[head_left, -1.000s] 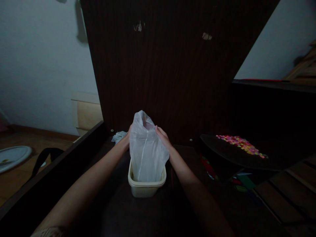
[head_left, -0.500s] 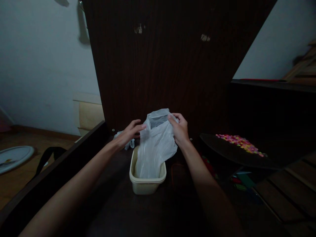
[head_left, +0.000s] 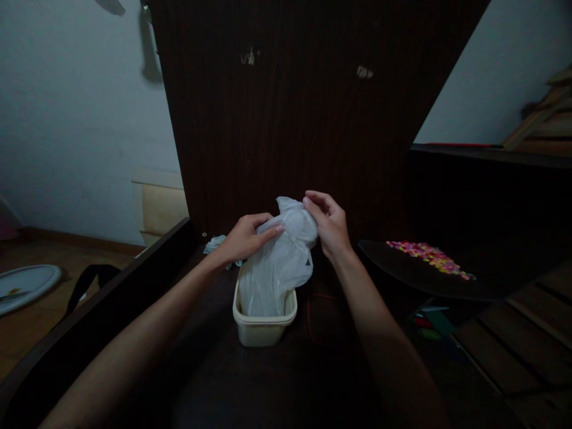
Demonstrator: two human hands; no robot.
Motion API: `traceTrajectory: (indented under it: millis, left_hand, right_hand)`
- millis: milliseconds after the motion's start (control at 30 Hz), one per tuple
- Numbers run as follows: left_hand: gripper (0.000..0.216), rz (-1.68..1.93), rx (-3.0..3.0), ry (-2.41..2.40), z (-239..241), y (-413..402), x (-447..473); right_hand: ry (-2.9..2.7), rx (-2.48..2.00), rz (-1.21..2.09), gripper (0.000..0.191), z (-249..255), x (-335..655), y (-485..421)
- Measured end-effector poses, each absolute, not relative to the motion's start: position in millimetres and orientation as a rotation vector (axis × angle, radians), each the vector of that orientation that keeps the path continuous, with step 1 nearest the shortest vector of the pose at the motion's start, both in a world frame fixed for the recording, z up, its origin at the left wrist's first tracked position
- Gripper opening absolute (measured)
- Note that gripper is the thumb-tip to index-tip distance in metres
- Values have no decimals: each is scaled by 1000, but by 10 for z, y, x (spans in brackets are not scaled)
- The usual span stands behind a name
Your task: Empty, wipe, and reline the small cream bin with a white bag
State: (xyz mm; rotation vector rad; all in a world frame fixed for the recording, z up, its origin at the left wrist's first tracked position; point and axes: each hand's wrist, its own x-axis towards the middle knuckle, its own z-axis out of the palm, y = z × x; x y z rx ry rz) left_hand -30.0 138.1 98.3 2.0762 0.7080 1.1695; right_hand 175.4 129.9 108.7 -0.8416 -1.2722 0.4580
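A thin white plastic bag [head_left: 272, 268] stands partly inside a cream rectangular tub [head_left: 264, 330], its upper part bunched above the rim. My left hand [head_left: 248, 239] is closed on the bag's upper left side, thumb across the front and fingers behind. On the other side, my right hand [head_left: 329, 223] pinches the bag's top right with curled fingers and thumb. A small dark triangular mark shows on the bag's right side. Behind my left wrist lies another crumpled pale plastic bag [head_left: 215, 243], partly hidden.
The tub stands on a dark wooden surface [head_left: 210, 369] with a raised left edge [head_left: 134, 274]. A tall dark panel [head_left: 286, 119] rises behind. Pink and yellow pieces [head_left: 429, 256] lie on a rounded shelf [head_left: 384, 256] at right. A white round lid-like object [head_left: 31, 283] is at far left.
The bag's open mouth has folded over and bunched up. My left hand has moved right onto the bag and closed on it; my right hand has risen slightly.
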Motion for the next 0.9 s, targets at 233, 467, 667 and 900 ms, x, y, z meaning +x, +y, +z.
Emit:
traceTrajectory:
  millis: [233,467,667,900]
  left_hand:
    - [35,1372,1803,756,984,1476,-327]
    - [41,1163,1942,738,1043,1501,-346]
    - [35,812,2123,561,1025,1494,-405]
    - [37,749,2189,486,997,1457,-326]
  right_hand:
    - [-928,-1148,487,43,500,2034,952]
    - [-1112,-1290,1106,61,140,2043,747]
    - [-863,-1096,1532,54,46,1858,882]
    - [-731,-749,1545,33,60,1536,1164]
